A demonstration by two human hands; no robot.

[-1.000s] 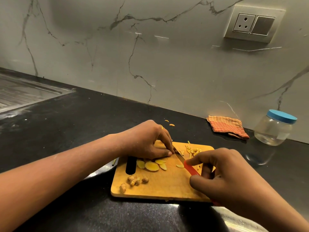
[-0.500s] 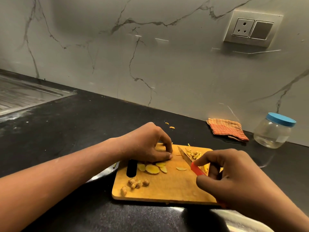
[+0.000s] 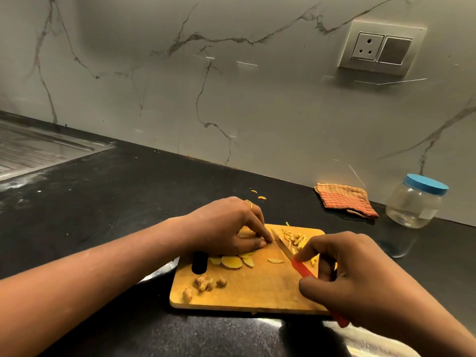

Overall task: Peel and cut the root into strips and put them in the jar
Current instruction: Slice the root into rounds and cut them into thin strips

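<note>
A wooden cutting board (image 3: 257, 292) lies on the black counter. My left hand (image 3: 229, 228) pinches a root slice against the board, fingertips beside the blade; the slice is mostly hidden under the fingers. My right hand (image 3: 353, 282) grips a red-handled knife (image 3: 300, 267), its blade tip just right of my left fingertips. Yellow root slices (image 3: 231, 262) lie below my left hand. Cut strips (image 3: 296, 239) are piled at the board's far right. Knobbly root pieces (image 3: 206, 283) sit near the board's front left. A clear jar (image 3: 414, 202) with a blue lid stands at the right by the wall.
An orange striped cloth (image 3: 345, 199) lies by the wall left of the jar. A steel sink drainboard (image 3: 33, 150) is at the far left. A wall socket (image 3: 381, 48) sits above the counter. Small root scraps (image 3: 258, 195) lie on the counter behind the board.
The knife blade has moved left toward my left fingertips, after swinging right toward the strip pile half a second ago. My left hand stays pressed on the board.
</note>
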